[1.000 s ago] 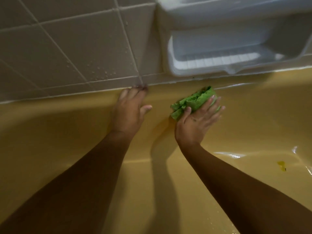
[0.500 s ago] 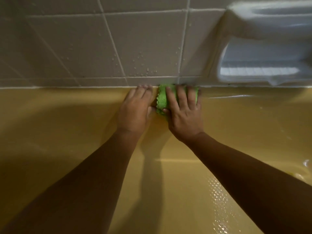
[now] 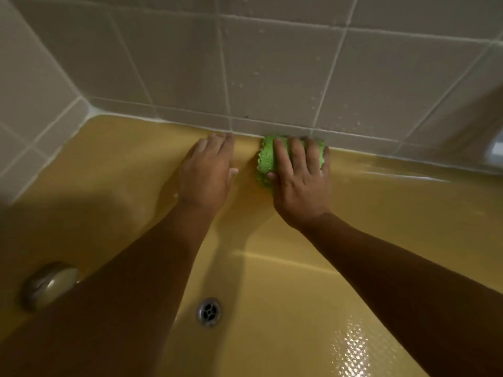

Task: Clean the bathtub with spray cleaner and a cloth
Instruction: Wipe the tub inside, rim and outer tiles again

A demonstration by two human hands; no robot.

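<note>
**Cloth** (image 3: 265, 161): green, wadded, on the far ledge of the tub (image 3: 381, 202), its top edge touching the seam with the tiled wall (image 3: 272, 77).

**Change:** a second ago it lay lower on the ledge, below the soap dish (image 3: 496, 148). It has since gone up to the seam and left along it. The dish now sits at the right margin, and the drain (image 3: 208, 311) is in view.

**Judged:** seam wiping under way, heading for the corner.

**Axis:** seemingly along the seam, ragged end pointing left; much is hidden.

**Right hand** (image 3: 299, 178): grip spread flat, fingers straight, pressing the cloth.

**Left hand** (image 3: 206, 170): flat on the ledge just beside, holding nothing.
</note>
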